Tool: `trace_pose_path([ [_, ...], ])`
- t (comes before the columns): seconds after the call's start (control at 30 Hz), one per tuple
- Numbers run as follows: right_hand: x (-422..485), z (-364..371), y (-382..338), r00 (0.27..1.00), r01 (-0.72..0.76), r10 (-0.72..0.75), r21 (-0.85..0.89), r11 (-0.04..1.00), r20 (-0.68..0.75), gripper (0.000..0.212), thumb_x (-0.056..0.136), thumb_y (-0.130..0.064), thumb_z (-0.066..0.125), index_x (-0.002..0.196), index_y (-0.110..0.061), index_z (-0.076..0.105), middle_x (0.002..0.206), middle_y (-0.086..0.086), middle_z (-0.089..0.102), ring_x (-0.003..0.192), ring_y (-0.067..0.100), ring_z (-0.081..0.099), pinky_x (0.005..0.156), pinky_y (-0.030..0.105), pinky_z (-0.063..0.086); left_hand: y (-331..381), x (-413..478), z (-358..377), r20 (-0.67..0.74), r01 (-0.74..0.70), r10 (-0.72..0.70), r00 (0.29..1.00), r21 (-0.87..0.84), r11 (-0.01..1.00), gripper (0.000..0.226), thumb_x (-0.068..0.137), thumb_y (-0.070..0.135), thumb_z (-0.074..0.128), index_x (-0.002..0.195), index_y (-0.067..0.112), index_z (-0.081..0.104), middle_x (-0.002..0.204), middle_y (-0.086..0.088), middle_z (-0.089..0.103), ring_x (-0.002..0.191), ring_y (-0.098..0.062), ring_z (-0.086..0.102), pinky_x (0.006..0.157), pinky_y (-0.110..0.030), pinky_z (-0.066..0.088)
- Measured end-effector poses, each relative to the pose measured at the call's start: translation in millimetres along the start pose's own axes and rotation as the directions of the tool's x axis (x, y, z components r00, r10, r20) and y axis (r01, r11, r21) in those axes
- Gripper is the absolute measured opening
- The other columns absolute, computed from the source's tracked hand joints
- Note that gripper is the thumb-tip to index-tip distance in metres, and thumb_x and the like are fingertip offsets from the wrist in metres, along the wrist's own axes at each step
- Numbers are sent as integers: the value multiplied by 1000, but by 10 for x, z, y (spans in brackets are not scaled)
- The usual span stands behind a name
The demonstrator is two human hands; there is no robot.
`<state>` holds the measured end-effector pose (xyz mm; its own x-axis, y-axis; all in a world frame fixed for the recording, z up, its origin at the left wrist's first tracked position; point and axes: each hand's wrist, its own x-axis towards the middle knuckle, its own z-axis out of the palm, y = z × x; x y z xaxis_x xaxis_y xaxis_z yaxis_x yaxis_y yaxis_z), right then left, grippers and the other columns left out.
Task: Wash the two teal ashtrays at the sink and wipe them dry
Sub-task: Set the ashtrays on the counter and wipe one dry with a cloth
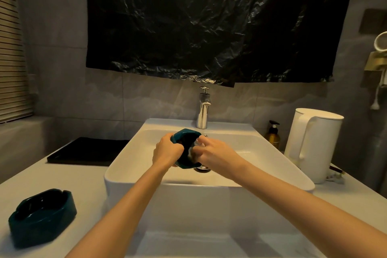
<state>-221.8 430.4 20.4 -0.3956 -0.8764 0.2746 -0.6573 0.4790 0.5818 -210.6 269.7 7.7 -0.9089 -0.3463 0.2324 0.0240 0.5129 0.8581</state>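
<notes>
Over the white sink basin (pixel 134 153), my left hand (pixel 167 152) grips the rim of a teal ashtray (pixel 186 135), which is tilted on edge with its hollow facing me. My right hand (pixel 211 152) pinches a small pale wad (pixel 191 152), cloth or sponge, and presses it into the ashtray's hollow. A second teal ashtray (pixel 41 217) sits upright on the counter at the near left, well apart from both hands. The chrome tap (pixel 203 109) stands behind the basin; I see no water stream.
A black tray (pixel 88 151) lies on the counter left of the basin. At the right stand a white electric kettle (pixel 312 144) and an amber pump bottle (pixel 273 135). Black plastic sheeting (pixel 209 23) covers the wall above. The drain (pixel 202 168) shows under the ashtray.
</notes>
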Motion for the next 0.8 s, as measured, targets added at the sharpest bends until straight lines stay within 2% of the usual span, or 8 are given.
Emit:
trace_pose_path([
  [0.07, -65, 40, -9, 999, 30, -28, 35, 999, -46, 21, 85, -13, 65, 105, -12, 72, 110, 3, 63, 104, 27, 52, 71, 33, 55, -6, 10, -9, -14, 4, -4, 1000, 4, 1000, 37, 84, 5, 52, 119, 17, 51, 111, -9, 59, 92, -24, 54, 76, -37, 56],
  [0.13, -95, 91, -48, 999, 50, -52, 78, 996, 14, 33, 89, -7, 58, 121, -10, 62, 126, 6, 52, 116, 29, 41, 83, 37, 53, -8, 20, -26, -22, 24, -24, 999, 22, 999, 33, 83, 5, 51, 114, 17, 52, 103, -7, 58, 90, -25, 54, 74, -38, 56],
  [0.2, -59, 113, -66, 999, 41, -43, 88, 995, 23, 36, 91, -7, 54, 127, -10, 56, 130, 6, 47, 114, 28, 36, 86, 39, 51, -3, 15, -42, -26, 60, -60, 998, 4, 998, 30, 81, 6, 49, 108, 18, 52, 98, -6, 57, 89, -27, 54, 77, -42, 57],
  [0.37, 100, 104, -108, 1000, -11, 11, 48, 999, -6, 28, 90, -17, 61, 117, -11, 62, 115, 8, 60, 101, 28, 45, 72, 39, 55, 23, 22, -63, 16, 140, -139, 990, -154, 978, 24, 84, 16, 49, 108, 19, 55, 104, -10, 60, 95, -32, 57, 73, -45, 59],
  [0.5, 58, 99, -179, 996, -12, 9, -30, 999, -85, 17, 84, -23, 70, 99, -16, 70, 93, 0, 70, 85, 20, 55, 68, 27, 52, 15, 40, -60, 80, 127, -111, 991, -248, 960, 28, 90, 33, 57, 115, 20, 53, 111, -7, 60, 102, -28, 57, 79, -44, 57],
  [0.57, 75, 86, -233, 987, -95, 101, 59, 994, -126, 21, 88, -22, 65, 105, -11, 69, 98, 4, 71, 88, 23, 56, 77, 31, 52, 22, 36, -31, 133, 110, -69, 989, -331, 937, 37, 90, 32, 60, 122, 18, 49, 115, -6, 56, 105, -26, 55, 74, -36, 56],
  [0.67, 132, 46, -295, 933, -228, 311, 374, 899, -178, 27, 87, -20, 66, 109, -4, 69, 105, 9, 71, 91, 25, 55, 79, 38, 53, 41, -1, 24, 127, 43, 1, 992, -342, 939, 31, 92, 28, 56, 121, 17, 49, 113, -5, 57, 101, -21, 56, 71, -28, 54],
  [0.8, 121, 61, -271, 953, -192, 278, 465, 864, -123, 31, 83, -21, 72, 112, -10, 69, 109, 4, 71, 92, 22, 53, 74, 37, 54, 1, 11, 17, -36, -63, 57, 998, -203, 977, 25, 93, 18, 46, 116, 18, 54, 108, -5, 60, 98, -23, 55, 87, -38, 52],
])
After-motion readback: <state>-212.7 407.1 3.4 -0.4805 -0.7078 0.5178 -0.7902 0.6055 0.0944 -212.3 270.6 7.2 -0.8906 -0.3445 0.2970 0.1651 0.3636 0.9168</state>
